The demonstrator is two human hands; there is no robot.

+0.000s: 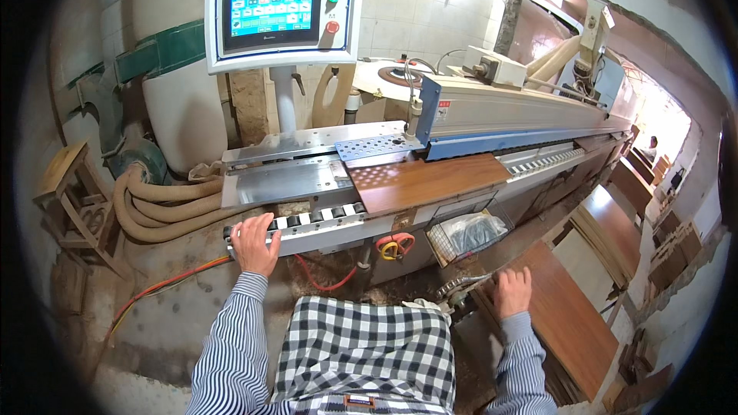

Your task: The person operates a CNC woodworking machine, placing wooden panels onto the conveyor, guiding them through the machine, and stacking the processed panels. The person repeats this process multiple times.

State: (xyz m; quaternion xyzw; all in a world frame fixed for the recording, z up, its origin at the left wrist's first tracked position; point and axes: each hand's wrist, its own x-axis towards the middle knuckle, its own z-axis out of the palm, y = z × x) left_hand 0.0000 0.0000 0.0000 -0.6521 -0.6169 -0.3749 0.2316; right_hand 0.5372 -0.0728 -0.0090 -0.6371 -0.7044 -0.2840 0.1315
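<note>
Left hand [255, 246] spread on roller rail [319, 232], empty; right hand [513, 293] curled, hold unclear; brown panel [438, 183] sliding back could pinch the left

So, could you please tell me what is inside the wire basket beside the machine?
Crumpled, plastic-looking material, pale on the left and darker on the right, shows inside the wire basket. Whatever lies beneath it is covered, so I cannot tell.

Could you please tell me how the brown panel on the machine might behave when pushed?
The brown panel is probably stiff, lying flat without visible sag. Its glossy face may be slippery. It might slide along fairly easily, since black rollers show beside it.
</note>
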